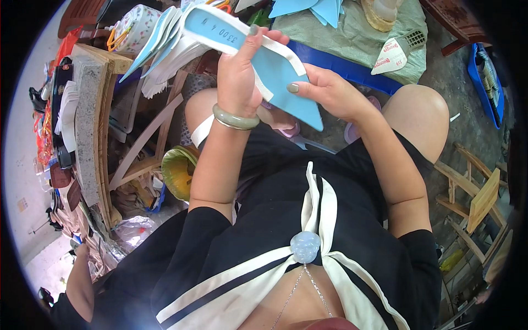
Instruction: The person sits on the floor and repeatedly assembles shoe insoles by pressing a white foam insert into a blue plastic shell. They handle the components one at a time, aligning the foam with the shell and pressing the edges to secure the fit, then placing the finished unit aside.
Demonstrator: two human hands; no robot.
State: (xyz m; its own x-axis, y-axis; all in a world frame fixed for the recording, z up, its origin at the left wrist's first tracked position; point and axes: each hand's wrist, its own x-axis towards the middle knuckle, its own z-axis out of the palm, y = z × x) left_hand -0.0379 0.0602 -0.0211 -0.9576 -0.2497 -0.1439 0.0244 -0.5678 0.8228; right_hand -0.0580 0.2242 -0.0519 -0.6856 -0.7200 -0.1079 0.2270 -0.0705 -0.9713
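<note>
Both my hands hold a light blue insole (280, 85) with a pointed end and a white strip along part of its edge. My left hand (237, 71), with a pale bangle at the wrist, is closed round its middle, thumb on top. At the pointed end, my right hand (335, 94) pinches the edge between thumb and fingers; those fingers are partly hidden beneath. Beyond my left hand, the rounded blue end with a white rim bears dark handwriting. Just left of it lie fanned light blue insoles (159, 38) and a bundle of white strips (176, 66).
A flowered white container (137, 27) stands at the far left. Ahead, blue pieces (308, 8) and a printed white pointed piece (389, 57) lie on a green sack (341, 41) above a blue tray (346, 69). Wooden stools (478, 203) are at right; another person's arm (81, 280) is lower left.
</note>
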